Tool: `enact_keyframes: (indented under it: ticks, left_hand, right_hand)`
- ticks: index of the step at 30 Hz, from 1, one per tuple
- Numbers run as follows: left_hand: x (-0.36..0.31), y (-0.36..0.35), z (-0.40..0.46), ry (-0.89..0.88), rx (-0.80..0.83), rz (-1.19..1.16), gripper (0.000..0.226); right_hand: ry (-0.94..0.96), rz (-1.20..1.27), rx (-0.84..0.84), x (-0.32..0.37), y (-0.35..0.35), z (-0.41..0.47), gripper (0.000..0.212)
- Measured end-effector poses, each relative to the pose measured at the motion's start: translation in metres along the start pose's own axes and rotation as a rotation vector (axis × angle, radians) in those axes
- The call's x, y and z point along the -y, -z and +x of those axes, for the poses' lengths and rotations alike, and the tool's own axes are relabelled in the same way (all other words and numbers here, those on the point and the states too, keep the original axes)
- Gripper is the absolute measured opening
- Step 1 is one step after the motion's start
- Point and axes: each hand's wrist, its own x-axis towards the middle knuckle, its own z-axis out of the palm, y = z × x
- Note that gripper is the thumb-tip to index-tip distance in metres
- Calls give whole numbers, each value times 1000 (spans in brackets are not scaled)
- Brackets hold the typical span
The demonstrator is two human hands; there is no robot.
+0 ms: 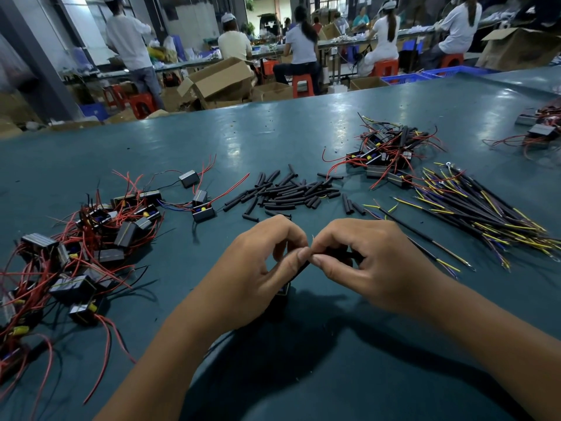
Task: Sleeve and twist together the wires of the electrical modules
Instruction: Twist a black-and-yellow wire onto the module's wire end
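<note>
Pinching thin bare wire ends point(311, 248) between both hands' fingers, left hand point(258, 268) and right hand point(373, 268), I hold a small black module point(283, 290) above the teal counter point(273, 141).

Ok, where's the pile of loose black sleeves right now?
In the head view, the black sleeves lie mid-table beyond both hands, between the left module pile and the cable bundle on the right.

The table point(303, 132) is a dull teal green with pale glossy patches, and the short sleeves point(285, 192) heaped at the middle of the frame are plain black. The modules point(91, 238) at the left are black and grey boxes with yellow and blue parts and mostly red wires. At the right, the black cables point(473, 205) end in yellow and blue strands, while stools point(302, 85) along the top are orange-red beside blue crates point(400, 78).
</note>
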Motion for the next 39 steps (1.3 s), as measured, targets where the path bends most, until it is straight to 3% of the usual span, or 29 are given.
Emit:
enact_keyframes:
  ticks: [3,9,13,17,21,33,39]
  left_hand:
    - [-1,2,-1,37,47,-70,11]
    - [-2,4,0,8,40,69,8]
    - [0,4,-2,72,58,-47,15]
    - [9,3,-2,198,23,-236,18]
    - [18,-5,-1,295,35,-124,19]
    - [19,-3,-1,255,274,-323,16]
    - [19,-6,0,248,205,-305,14]
  right_hand:
    - [17,-22,6,0,0,0,8]
    - [43,-58,22,1,-1,1,8]
    - [22,-76,19,2,-1,1,10]
    - [-64,55,10,-1,4,2,11]
    - [-177,212,100,-5,10,1,11]
    - [-262,367,202,-6,11,0,11]
    - [-292,392,168,-6,12,2,8]
